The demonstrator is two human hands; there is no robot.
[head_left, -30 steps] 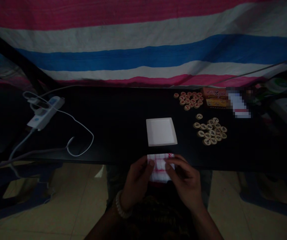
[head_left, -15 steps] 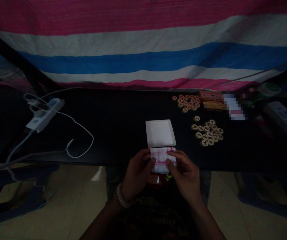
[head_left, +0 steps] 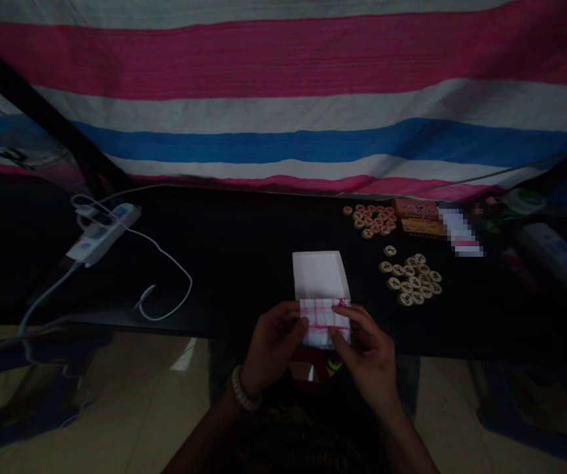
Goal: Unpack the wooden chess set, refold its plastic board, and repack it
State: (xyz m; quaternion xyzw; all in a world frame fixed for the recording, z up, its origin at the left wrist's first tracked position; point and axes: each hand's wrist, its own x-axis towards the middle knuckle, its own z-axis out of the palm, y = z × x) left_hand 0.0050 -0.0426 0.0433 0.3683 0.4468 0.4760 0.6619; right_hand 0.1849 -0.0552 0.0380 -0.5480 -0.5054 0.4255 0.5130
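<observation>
Both hands, the left hand and the right hand, were partly closed and held close together in front of the person's body, gripping a white cloth with pink checks by its opposite sides between thumbs and bent fingers. The cloth lay flat and taut between them, near the front edge of a black table. Its far edge overlapped the near side of a white square dish in this view; contact between the two could not be determined. A beaded bracelet encircled the left wrist. To the right of the dish lay a cluster of wooden xiangqi pieces, with one piece just apart from it. Farther back lay a second cluster of xiangqi pieces with red characters, beside a printed cardboard box. A pixelated object could not be identified. On the left of the table stood a white power strip with a looped white cable. A striped tarpaulin hung behind the table.
</observation>
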